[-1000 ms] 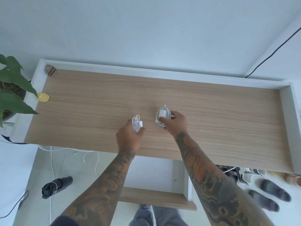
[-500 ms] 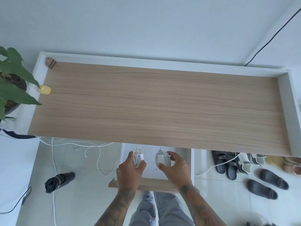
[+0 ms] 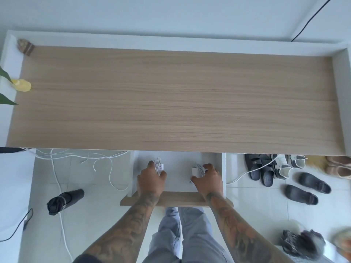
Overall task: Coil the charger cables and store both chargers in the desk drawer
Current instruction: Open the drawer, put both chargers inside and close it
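Observation:
The white desk drawer [image 3: 178, 162] stands pulled out below the wooden desk top [image 3: 171, 99], its wood front nearest me. Both my hands are inside it. My left hand [image 3: 151, 180] grips a small white charger with its coiled cable [image 3: 159, 166] at the drawer's left side. My right hand [image 3: 208, 180] holds the second white charger with its cable coil [image 3: 197, 170] at the drawer's right side. Both chargers are low over the drawer floor; I cannot tell whether they touch it.
White cords [image 3: 79, 156] trail on the tiled floor left of the drawer, near a black bottle [image 3: 64, 199]. Several sandals and shoes [image 3: 284, 171] lie to the right. A yellow object [image 3: 22, 85] and plant leaves [image 3: 5, 99] sit at the desk's left edge.
Both hands carried the chargers off the desk top and down into the open drawer, then spread apart toward its left and right sides.

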